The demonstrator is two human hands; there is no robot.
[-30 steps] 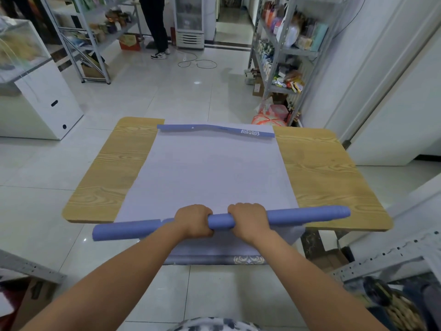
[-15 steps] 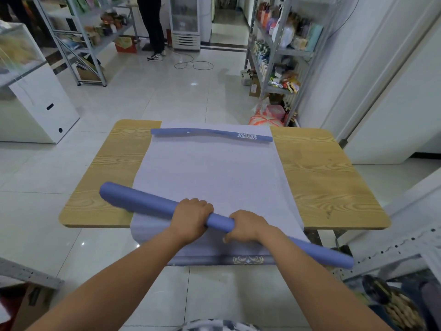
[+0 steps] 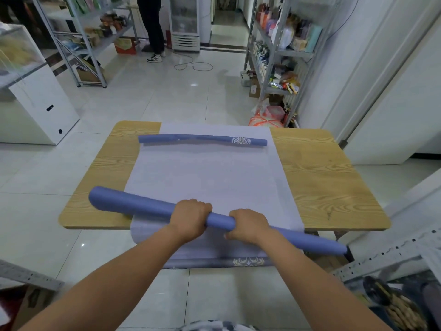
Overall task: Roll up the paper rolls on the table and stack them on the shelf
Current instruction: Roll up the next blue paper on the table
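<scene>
A shop: stocked metal shelves point(image 3: 281, 51), glass-door fridge point(image 3: 184, 20).

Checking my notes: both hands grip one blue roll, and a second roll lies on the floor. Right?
No: in the head view the second roll lies on the spread paper on the table, not the floor. The rest holds.

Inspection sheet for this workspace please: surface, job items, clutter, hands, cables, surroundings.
Surface: wooden table, pale sheet spread down its middle, hanging over the near edge.
Job's things: blue roll held slanted over the near edge; second roll lying across the sheet's far end.
Clutter: bags on the floor by the right shelf.
Hands: left hand and right hand both grip the blue roll near its middle.
Cables: loose cable looped on the floor beyond the table.
Surroundings: left shelf, white cabinet, person standing at the back.
</scene>
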